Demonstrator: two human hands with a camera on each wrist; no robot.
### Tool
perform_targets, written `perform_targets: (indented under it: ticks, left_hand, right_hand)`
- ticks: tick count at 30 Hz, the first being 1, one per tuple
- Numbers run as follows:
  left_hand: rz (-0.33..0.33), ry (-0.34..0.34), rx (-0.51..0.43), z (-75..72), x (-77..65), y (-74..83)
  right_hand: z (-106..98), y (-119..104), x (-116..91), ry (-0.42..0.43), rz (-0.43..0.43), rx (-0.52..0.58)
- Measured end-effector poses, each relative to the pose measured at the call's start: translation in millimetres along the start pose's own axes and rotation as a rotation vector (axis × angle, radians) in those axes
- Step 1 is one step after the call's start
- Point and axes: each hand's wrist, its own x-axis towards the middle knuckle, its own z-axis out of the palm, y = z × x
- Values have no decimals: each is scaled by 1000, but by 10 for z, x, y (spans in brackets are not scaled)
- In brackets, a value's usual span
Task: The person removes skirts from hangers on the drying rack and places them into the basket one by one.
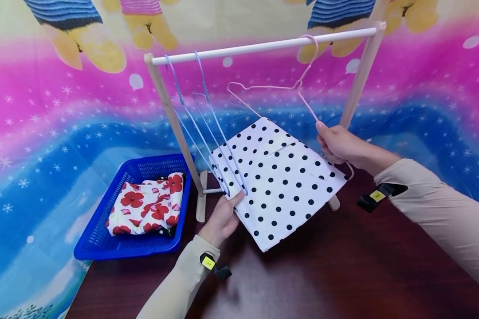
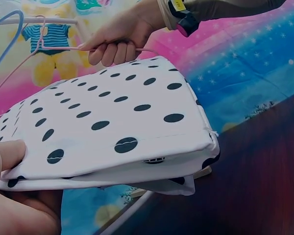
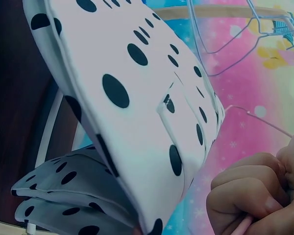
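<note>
A pink clothes hanger (image 1: 268,87) hooks over the rail, with a folded white garment with black polka dots (image 1: 279,177) draped over its lower part. My right hand (image 1: 341,144) grips the hanger's right shoulder, its fingers curled round the pink wire in the right wrist view. At the garment's left edge, my left hand (image 1: 222,219) pinches the cloth, thumb on top and fingers underneath. In the right wrist view, a second dotted fold (image 3: 73,186) hangs below the upper layer. Two blue hangers (image 1: 213,110) hang on the left, their lower ends overlapping the garment and my left thumb.
A clothes rack with a white rail (image 1: 259,47) and wooden posts stands on the dark red table (image 1: 343,266). Left of it, a blue basket (image 1: 131,253) holds a white garment with red flowers (image 1: 143,204) and darker cloth beneath. A patterned backdrop (image 1: 32,133) hangs behind.
</note>
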Motion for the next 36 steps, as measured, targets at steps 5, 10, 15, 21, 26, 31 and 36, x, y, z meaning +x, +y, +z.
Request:
perform_targets:
  ticks: [5,10,15,21,26,31,36]
  left_hand:
    - [17,-8,14,-17,-18,-12]
    - [32,-6,34,-35,-51,-25]
    - [30,-8,47,-45,-79,-24]
    - [12,-1,47,-51,-108,-25]
    - [7,15,39,-63,-129,-18]
    - [14,12,46,-80,-153,-10]
    - [24,9,54,-104,-176,-12]
  right_hand:
    - [2,-3,0,-4,4,-7]
    - [21,-9,-11,3,3,15]
    - [33,-7,-12,-1,-5,13]
    - [22,8,-2,-1,-5,-10]
    - [21,-1,13,0,5,-28]
    - [26,-7,39,-5,16,-53]
    - [25,-6,52,-7,13,-60]
